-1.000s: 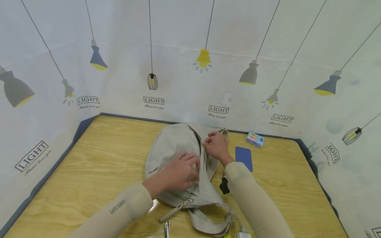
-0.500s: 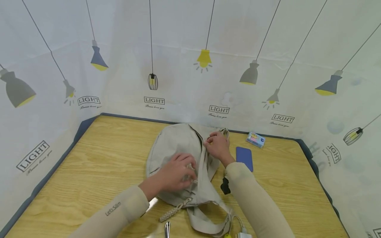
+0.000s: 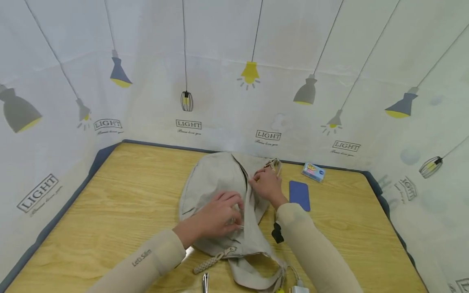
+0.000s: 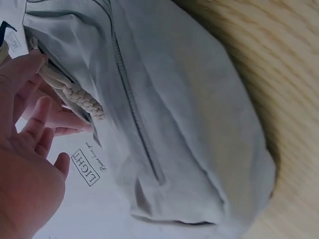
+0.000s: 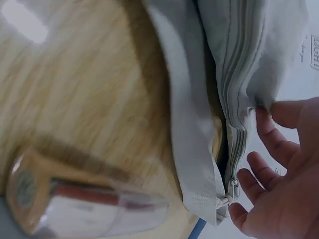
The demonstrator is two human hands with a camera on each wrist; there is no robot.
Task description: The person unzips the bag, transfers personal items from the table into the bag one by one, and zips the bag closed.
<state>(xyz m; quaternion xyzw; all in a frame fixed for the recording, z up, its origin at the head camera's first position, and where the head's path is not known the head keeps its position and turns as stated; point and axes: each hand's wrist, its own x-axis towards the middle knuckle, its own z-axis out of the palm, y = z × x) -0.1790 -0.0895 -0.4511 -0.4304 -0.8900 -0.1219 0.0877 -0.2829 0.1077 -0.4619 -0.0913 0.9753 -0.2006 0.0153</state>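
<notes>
A grey-beige shoulder bag (image 3: 210,179) lies on the wooden table, with a zipped opening partly parted along its middle. My left hand (image 3: 220,215) is over the bag's front; in the left wrist view its fingertips grip the edge of an opening, right at the cord of a braided zipper pull (image 4: 82,102). Toward the far end, thumb and forefinger of my right hand (image 3: 267,185) pinch the zipped edge, the other fingers loosely bent beside a metal zipper slider (image 5: 233,184). A second braided zipper pull (image 3: 212,262) hangs at the bag's near end. The bag's inside is hidden.
A small blue box (image 3: 313,171) and a flat blue card-like piece (image 3: 299,196) lie to the right. A nail clipper (image 3: 206,283), a white plug with a cord (image 3: 298,289) and a black item (image 3: 277,232) lie nearer. A clear-and-brown tube (image 5: 84,199) shows in the right wrist view.
My left hand has shifted slightly toward the near side, its fingers still at the bag. My right hand keeps its pinch on the edge, almost in place.
</notes>
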